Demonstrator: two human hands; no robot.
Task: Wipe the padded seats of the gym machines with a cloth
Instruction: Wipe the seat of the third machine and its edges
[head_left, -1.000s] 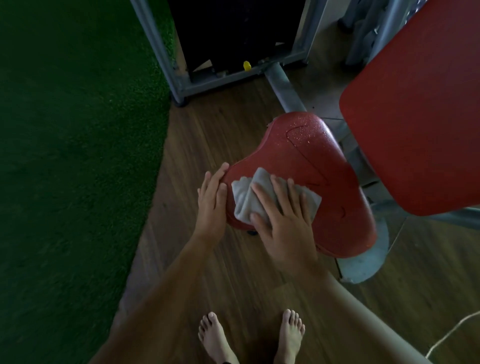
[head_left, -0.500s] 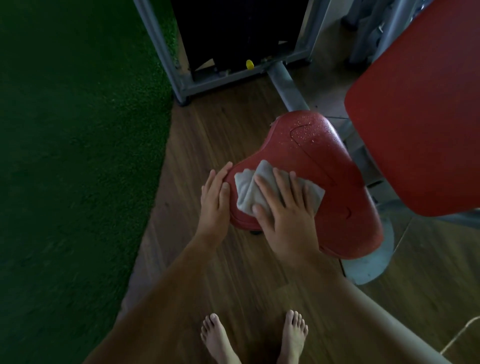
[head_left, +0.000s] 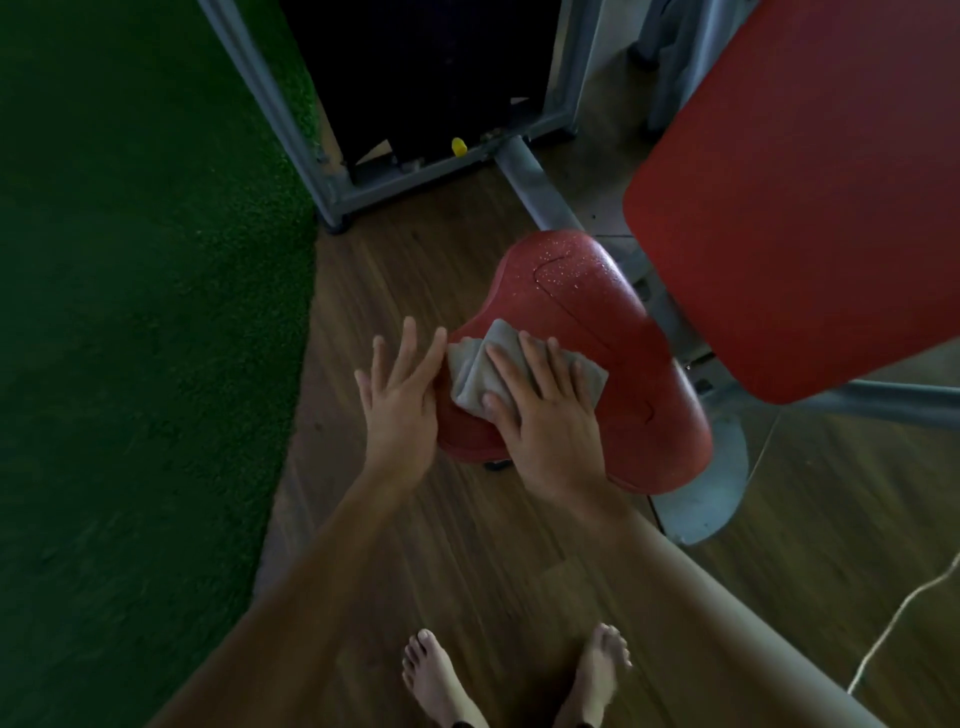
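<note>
Your right hand (head_left: 548, 415) presses the grey cloth (head_left: 475, 371) flat on the near-left part of the red seat (head_left: 613, 332).
Its fingers lie straight over the cloth, gripping nothing. Your left hand (head_left: 400, 400) is spread open just beside the seat's left edge, perhaps touching it; the dim view leaves that unclear. Droplets (head_left: 566, 260) speckle the far end. Under flat pressure alone the bunched cloth could slip from your palm or skid off the edge, and a short stroke would leave that far end wet.
</note>
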